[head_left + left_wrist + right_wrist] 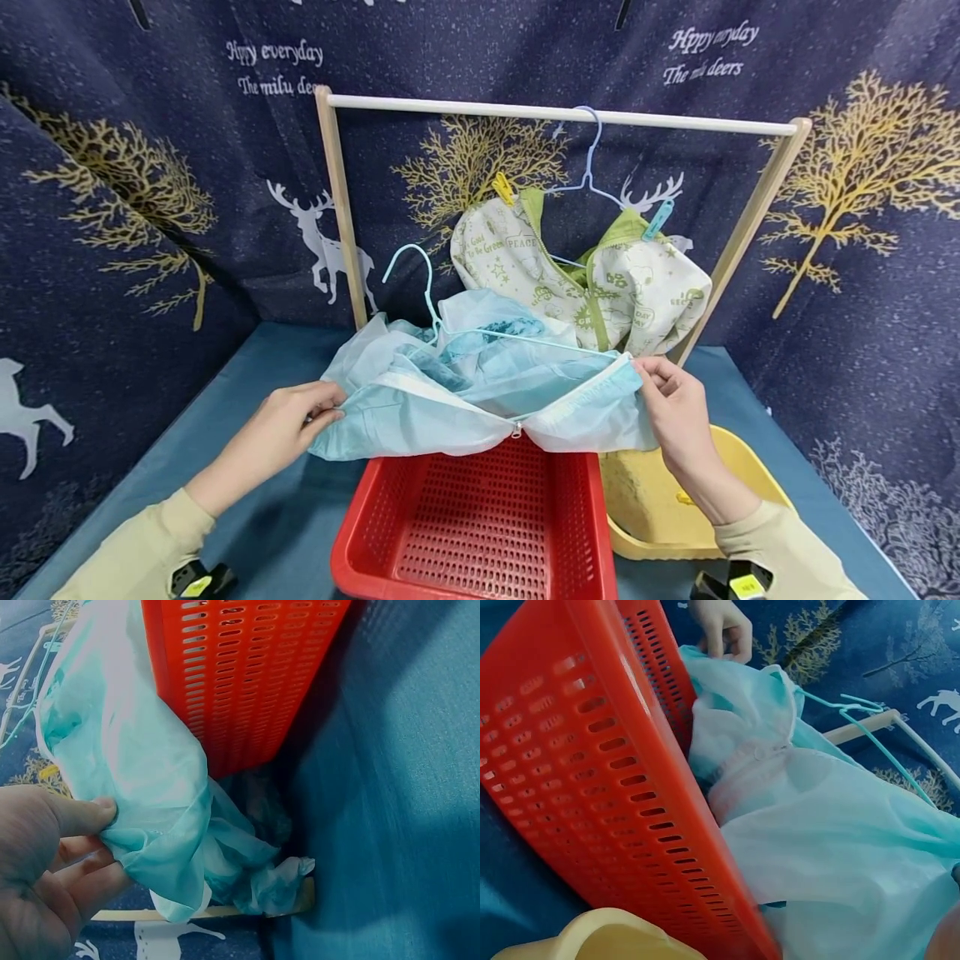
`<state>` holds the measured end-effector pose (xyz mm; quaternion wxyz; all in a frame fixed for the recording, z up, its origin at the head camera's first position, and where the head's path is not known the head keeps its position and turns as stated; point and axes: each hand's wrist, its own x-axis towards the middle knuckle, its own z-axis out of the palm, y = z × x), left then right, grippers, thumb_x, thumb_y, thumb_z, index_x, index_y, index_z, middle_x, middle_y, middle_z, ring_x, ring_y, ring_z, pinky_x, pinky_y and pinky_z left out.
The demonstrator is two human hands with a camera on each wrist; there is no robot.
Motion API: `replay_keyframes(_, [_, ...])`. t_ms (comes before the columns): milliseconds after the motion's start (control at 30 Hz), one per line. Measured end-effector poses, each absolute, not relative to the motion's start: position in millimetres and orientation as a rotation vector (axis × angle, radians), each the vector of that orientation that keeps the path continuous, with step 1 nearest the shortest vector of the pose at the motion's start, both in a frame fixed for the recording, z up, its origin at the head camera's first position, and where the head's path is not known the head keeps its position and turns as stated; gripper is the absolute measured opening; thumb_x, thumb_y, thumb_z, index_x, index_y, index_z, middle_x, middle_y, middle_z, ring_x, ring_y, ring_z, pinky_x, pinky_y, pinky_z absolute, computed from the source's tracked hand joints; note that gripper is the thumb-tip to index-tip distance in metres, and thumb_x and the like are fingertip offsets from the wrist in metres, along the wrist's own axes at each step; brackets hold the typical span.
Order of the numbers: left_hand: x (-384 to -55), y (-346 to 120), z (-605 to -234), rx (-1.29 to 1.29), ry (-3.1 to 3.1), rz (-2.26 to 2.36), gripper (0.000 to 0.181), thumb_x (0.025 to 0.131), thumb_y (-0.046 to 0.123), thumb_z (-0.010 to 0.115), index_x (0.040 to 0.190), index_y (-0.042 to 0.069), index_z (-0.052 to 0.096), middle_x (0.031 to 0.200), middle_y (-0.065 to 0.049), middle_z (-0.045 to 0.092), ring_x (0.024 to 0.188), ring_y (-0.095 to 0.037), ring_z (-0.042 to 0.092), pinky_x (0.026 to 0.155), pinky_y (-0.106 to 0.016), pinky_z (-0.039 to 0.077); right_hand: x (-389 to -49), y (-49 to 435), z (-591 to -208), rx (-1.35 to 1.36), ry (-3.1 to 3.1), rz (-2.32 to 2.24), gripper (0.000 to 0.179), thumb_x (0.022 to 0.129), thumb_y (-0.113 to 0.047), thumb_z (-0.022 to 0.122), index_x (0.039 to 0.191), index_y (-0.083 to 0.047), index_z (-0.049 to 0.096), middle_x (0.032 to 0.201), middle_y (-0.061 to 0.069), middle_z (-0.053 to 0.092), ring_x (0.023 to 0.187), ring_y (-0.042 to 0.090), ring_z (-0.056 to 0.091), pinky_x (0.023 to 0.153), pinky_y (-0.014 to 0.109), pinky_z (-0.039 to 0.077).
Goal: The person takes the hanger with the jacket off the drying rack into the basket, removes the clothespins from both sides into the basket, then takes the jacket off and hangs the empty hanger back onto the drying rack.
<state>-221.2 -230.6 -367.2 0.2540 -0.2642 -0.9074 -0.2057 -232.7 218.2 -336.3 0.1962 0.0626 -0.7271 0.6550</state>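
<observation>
A thin, light blue zip jacket (435,421) is spread between both hands above the rear of a red basket (468,525). A pale blue hanger (430,292) sits inside its opening, hook sticking up at the left. My left hand (281,425) pinches the jacket's left side; in the left wrist view, thumb and fingers (86,817) grip the cloth. My right hand (678,408) pinches the right edge close to the hanger's end. The zipper pull (517,430) hangs at the front middle. In the right wrist view the right hand is mostly cut off.
Behind stands a wooden rack with a white bar (465,107). A white and green jacket (540,267) hangs there on a blue hanger, with a yellow clip (503,188) and a blue clip (658,220). A yellow basin (667,533) stands right of the basket.
</observation>
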Motion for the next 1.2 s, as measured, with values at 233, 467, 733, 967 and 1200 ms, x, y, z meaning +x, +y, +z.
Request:
replay_keyframes(233, [-220, -231, -366, -0.719, -2.458, -0.563, 0.018, 0.084, 0.004, 0.074, 0.086, 0.019, 0.065, 0.079, 0.01, 0.061, 0.063, 0.004, 0.042, 0.056, -0.018, 0.04, -235, 215, -340, 0.105, -2.154, 1.731, 0.01, 0.097, -0.012, 0.061, 0.089, -0.01, 0.067, 0.068, -0.017, 0.066, 0.061, -0.001, 0.06, 0.059, 0.016, 0.047])
replay_keyframes(467, [-221, -232, -368, -0.659, -2.488, -0.562, 0.02, 0.083, 0.003, 0.074, 0.085, 0.019, 0.063, 0.078, 0.008, 0.06, 0.064, 0.003, 0.044, 0.056, -0.019, 0.04, -236, 216, -345, 0.12, -2.306, 1.425, 0.012, 0.097, -0.005, 0.058, 0.101, 0.004, 0.065, 0.069, -0.026, 0.061, 0.066, -0.005, 0.059, 0.063, 0.014, 0.048])
replay_keyframes(733, [-222, -236, -371, -0.624, -2.529, -0.555, 0.022, 0.085, 0.004, 0.073, 0.082, 0.02, 0.059, 0.072, 0.01, 0.053, 0.061, 0.003, 0.04, 0.055, -0.019, 0.037, -230, 220, -347, 0.266, -2.296, 1.211, 0.01, 0.095, -0.007, 0.063, 0.096, 0.001, 0.069, 0.076, -0.03, 0.061, 0.07, -0.007, 0.059, 0.067, 0.011, 0.045])
replay_keyframes(967, [-219, -236, -370, -0.58, -2.578, -0.566, 0.02, 0.087, 0.006, 0.072, 0.081, 0.02, 0.057, 0.068, 0.009, 0.049, 0.058, 0.002, 0.038, 0.053, -0.02, 0.035, -228, 227, -349, 0.384, -2.323, 1.061, 0.004, 0.09, 0.001, 0.066, 0.092, -0.001, 0.068, 0.083, -0.003, 0.068, 0.071, -0.008, 0.058, 0.068, 0.012, 0.046])
replay_keyframes(1200, [-220, -236, -369, -0.573, -2.509, -0.563, 0.022, 0.085, 0.004, 0.074, 0.083, 0.017, 0.055, 0.065, 0.011, 0.045, 0.056, 0.004, 0.034, 0.053, -0.019, 0.033, -226, 231, -348, 0.47, -2.436, 0.918, 0.009, 0.084, -0.005, 0.075, 0.084, -0.012, 0.068, 0.075, -0.004, 0.065, 0.068, -0.003, 0.053, 0.068, 0.018, 0.046])
